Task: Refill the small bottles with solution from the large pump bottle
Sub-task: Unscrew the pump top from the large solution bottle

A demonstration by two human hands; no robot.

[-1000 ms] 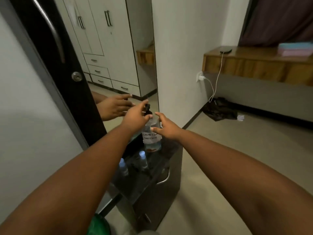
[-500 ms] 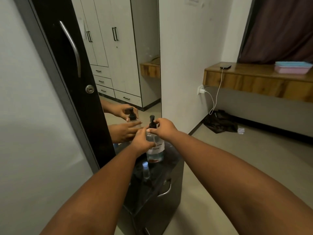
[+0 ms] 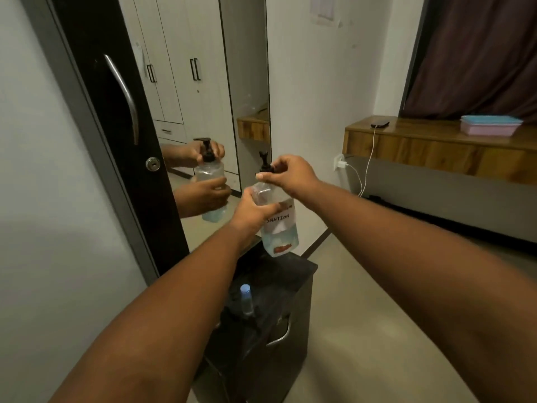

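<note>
The large clear pump bottle [image 3: 279, 225], with a white label reading SOLUTION and a little bluish liquid at its base, is lifted above the black cabinet [image 3: 293, 274]. My left hand [image 3: 253, 209] grips its body from the left. My right hand [image 3: 287, 173] pinches the black pump collar at the neck, with the pump head [image 3: 263, 159] poking out above. One small bottle [image 3: 246, 299] with a pale blue cap stands upright on the cabinet top below. Other small bottles are hidden behind my left forearm.
A tall mirror [image 3: 203, 91] on the left reflects my hands and the bottle. A dark door with a metal handle [image 3: 122, 94] stands beside it. A wooden shelf [image 3: 436, 146] at right carries a phone on a charging cable and pastel boxes [image 3: 491, 126]. Bare floor lies to the right.
The pump bottle has come up off the cabinet top and now hangs in the air. Both hands rose with it, left on the body, right at the pump neck.
</note>
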